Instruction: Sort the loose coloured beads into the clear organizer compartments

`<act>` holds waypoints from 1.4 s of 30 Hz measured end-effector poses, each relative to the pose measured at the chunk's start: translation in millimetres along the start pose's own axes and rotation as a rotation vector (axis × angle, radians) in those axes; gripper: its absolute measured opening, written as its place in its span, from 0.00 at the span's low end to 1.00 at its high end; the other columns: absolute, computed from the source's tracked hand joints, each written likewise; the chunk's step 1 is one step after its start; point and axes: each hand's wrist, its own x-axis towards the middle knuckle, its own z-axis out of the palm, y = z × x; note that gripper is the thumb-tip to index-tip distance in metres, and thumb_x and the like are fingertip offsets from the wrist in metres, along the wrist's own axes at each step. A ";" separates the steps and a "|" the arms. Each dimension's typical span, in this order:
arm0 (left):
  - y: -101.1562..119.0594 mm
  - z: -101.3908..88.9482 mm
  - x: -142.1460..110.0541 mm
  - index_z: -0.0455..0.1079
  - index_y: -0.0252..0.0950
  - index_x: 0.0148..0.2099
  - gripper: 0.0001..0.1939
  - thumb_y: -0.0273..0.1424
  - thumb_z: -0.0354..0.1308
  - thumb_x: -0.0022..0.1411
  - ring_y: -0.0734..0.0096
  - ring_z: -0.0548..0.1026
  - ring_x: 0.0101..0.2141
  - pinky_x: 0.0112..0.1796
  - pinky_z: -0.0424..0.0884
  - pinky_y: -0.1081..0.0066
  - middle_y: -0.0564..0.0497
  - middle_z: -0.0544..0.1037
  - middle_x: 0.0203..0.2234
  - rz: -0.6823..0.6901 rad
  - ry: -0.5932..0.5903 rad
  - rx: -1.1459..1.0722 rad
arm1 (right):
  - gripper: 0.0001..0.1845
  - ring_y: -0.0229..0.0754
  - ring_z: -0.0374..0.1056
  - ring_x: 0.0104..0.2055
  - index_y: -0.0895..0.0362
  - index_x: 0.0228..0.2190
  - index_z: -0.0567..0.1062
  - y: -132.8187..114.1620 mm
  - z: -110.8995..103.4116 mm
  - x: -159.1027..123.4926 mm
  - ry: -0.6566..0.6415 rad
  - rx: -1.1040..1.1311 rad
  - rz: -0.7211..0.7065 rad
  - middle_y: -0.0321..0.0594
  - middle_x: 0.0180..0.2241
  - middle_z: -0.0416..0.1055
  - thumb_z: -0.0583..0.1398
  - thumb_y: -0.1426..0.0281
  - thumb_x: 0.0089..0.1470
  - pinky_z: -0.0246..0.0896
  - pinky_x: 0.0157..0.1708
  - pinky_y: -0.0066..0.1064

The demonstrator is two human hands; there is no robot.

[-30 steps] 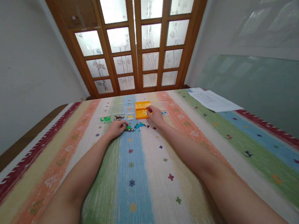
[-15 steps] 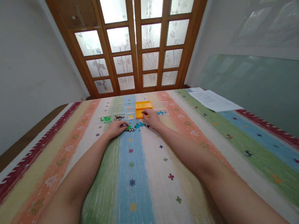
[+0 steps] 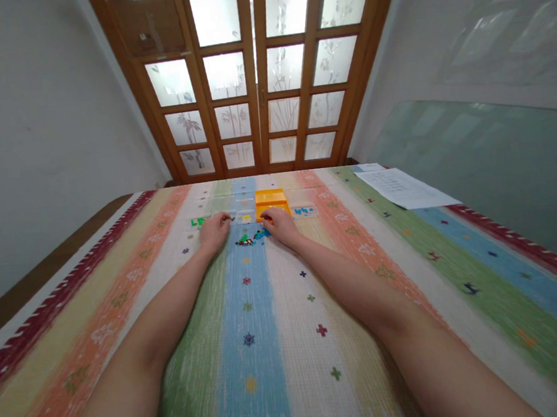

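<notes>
My left hand (image 3: 215,231) is over a small clear box of dark brown pieces, mostly hidden beneath it. Its fingertips are pinched together, and what they hold, if anything, is too small to name. My right hand (image 3: 281,225) is at the near edge of an open orange box (image 3: 270,197), fingers bent closed and their contents unclear. Between the hands, a loose pile of small green and dark pieces (image 3: 245,240) lies on the cloth, with small blue pieces (image 3: 261,234) beside it, close to my right hand.
Clear lidded boxes stand in a row: one with green pieces (image 3: 196,223), one with yellow pieces (image 3: 244,218), one with blue pieces (image 3: 303,211). A striped tablecloth (image 3: 265,369) covers the table. Printed paper sheets (image 3: 403,187) lie at the far right. Wooden glazed doors (image 3: 261,114) stand behind.
My left hand has moved from the loose pile up and away to the box of brown pieces. My right hand has shifted slightly down and nearer the blue pieces.
</notes>
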 end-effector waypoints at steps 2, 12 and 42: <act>-2.9 -2.1 0.2 0.77 0.40 0.53 0.15 0.37 0.54 0.69 0.58 0.77 0.36 0.36 0.64 0.67 0.47 0.81 0.34 -0.063 0.019 0.026 | 0.08 0.46 0.70 0.46 0.55 0.41 0.80 -2.3 -0.6 -0.6 -0.014 -0.005 -0.010 0.43 0.42 0.79 0.61 0.73 0.62 0.62 0.49 0.37; -18.9 -6.7 -0.1 0.78 0.40 0.51 0.15 0.36 0.53 0.70 0.60 0.76 0.34 0.35 0.63 0.68 0.48 0.80 0.31 -0.073 0.015 0.048 | 0.08 0.46 0.70 0.45 0.55 0.39 0.82 -6.9 -4.8 -1.9 -0.086 -0.017 -0.054 0.43 0.40 0.79 0.61 0.72 0.64 0.60 0.48 0.36; -4.0 -18.3 74.5 0.83 0.42 0.42 0.13 0.31 0.58 0.59 0.63 0.76 0.38 0.42 0.68 0.69 0.48 0.83 0.36 0.442 -0.423 0.216 | 0.09 0.46 0.70 0.45 0.54 0.41 0.82 -17.9 -4.6 -7.1 -0.174 -0.094 -0.145 0.43 0.40 0.78 0.60 0.70 0.67 0.59 0.47 0.35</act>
